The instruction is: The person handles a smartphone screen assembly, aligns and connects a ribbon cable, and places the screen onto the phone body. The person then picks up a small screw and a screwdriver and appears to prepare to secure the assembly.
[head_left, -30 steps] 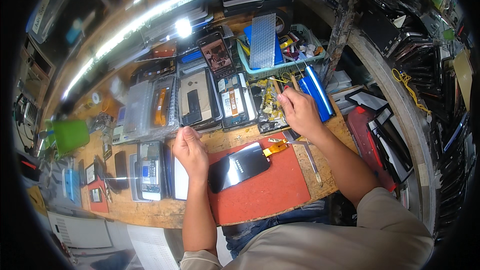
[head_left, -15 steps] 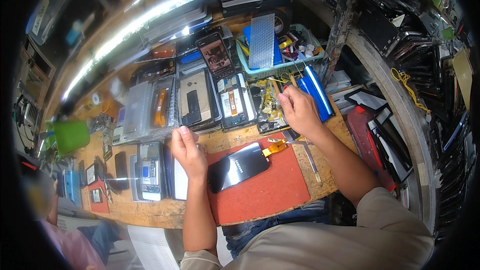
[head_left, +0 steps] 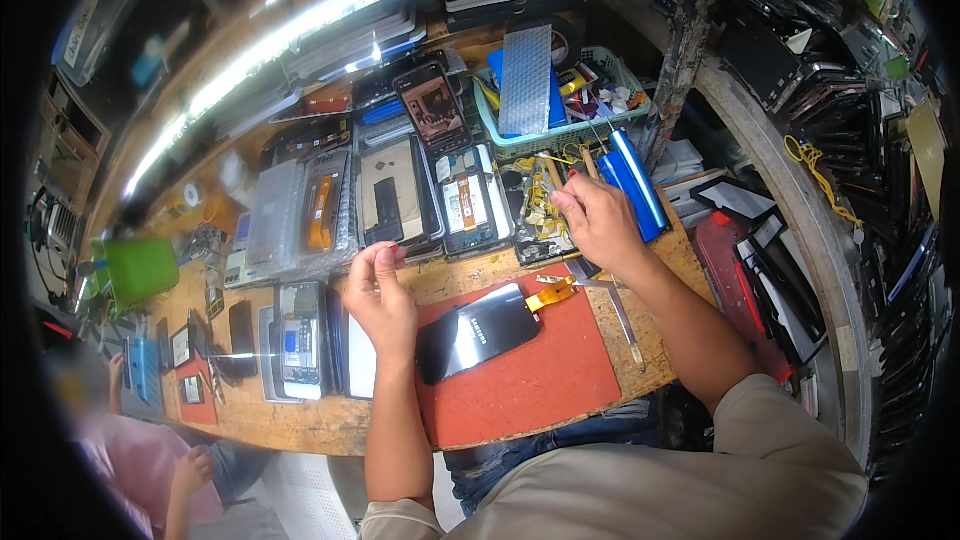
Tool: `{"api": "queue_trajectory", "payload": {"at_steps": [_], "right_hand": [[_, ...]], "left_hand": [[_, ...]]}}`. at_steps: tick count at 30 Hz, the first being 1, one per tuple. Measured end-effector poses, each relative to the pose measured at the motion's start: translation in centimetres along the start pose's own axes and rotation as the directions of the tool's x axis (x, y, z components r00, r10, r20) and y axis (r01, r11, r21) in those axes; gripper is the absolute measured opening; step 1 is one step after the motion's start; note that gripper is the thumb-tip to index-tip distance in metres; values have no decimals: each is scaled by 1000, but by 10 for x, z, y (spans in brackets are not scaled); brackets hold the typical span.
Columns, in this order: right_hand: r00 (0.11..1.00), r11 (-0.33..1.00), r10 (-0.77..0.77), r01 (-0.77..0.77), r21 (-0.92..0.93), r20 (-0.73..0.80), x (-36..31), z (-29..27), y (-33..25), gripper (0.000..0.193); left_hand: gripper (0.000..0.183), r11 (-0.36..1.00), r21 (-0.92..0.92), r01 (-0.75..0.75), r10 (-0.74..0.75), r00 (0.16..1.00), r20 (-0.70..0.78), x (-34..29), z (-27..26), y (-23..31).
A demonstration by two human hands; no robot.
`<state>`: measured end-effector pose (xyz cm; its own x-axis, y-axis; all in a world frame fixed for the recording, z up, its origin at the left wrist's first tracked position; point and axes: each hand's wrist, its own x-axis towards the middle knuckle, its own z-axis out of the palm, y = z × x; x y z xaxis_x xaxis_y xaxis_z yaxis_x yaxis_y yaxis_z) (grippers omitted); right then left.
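On the red mat (head_left: 560, 375), a black phone screen (head_left: 478, 333);
left hand (head_left: 380, 290) left of it; right hand (head_left: 598, 222) farther right; both narrowly curled (holding what, I cannot tell).

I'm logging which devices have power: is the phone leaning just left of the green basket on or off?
On: the phone beside the green basket has a lit screen showing a picture.

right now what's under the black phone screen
The black phone screen lies on a red mat; whatever is directly beneath is covered and cannot be seen.
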<state>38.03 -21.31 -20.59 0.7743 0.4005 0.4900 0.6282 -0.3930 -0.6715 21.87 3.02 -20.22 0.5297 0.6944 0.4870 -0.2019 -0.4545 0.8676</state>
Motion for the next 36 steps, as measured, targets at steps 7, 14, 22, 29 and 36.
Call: {"api": "queue_trajectory", "payload": {"at_steps": [7, 14, 22, 29, 36], "right_hand": [[999, 999, 24, -23, -34, 31, 2, -4, -3, 36], [996, 996, 84, -85, 37, 23, 1, -4, -6, 26], [999, 999, -15, 16, 32, -37, 0, 2, 3, 11], [994, 996, -80, 82, 27, -68, 0, 4, 7, 6], [1000, 1000, -16, 17, 13, -18, 0, 2, 2, 24]], "left_hand": [[30, 994, 108, -15, 16, 1000, -4, 1, -7, 1], [32, 990, 142, -4, 9, 1000, -30, 0, -6, 3], [27, 994, 101, 51, -47, 998, -46, 1, -5, 4], [20, 993, -112, 39, -45, 997, -56, 1, -1, 3], [20, 998, 61, 0, 2, 1000, -29, 2, -4, 0]]}}
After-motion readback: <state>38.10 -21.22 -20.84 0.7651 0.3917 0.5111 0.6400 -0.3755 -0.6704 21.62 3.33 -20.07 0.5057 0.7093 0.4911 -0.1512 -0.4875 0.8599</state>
